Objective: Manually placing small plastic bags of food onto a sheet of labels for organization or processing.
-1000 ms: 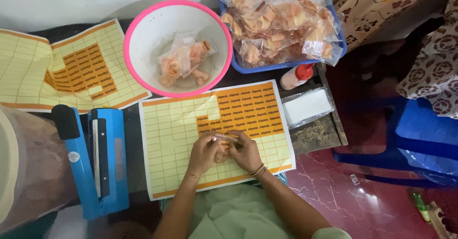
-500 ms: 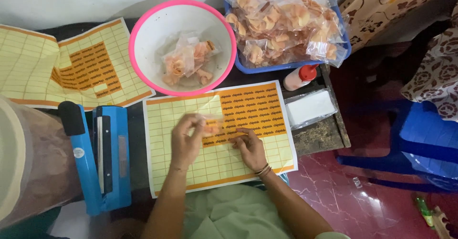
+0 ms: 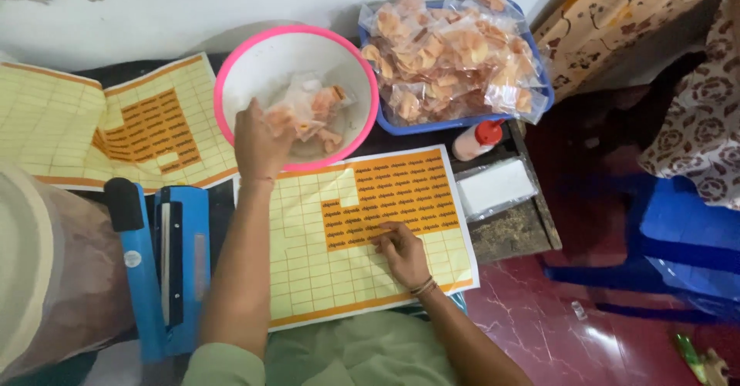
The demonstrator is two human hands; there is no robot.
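Far left, a second yellow label sheet (image 3: 116, 124); below it a blue heat sealer (image 3: 166, 266). Next, left hand (image 3: 260, 141) over the rim of the pink-rimmed bowl (image 3: 231, 85), fingers closed on a small snack packet (image 3: 279, 114). Then right hand (image 3: 402, 251), fingers pressed together, fingertips on orange stickers of the yellow sticker sheet (image 3: 362, 232). Further right, blue tray (image 3: 462, 120) heaped with snack packets.
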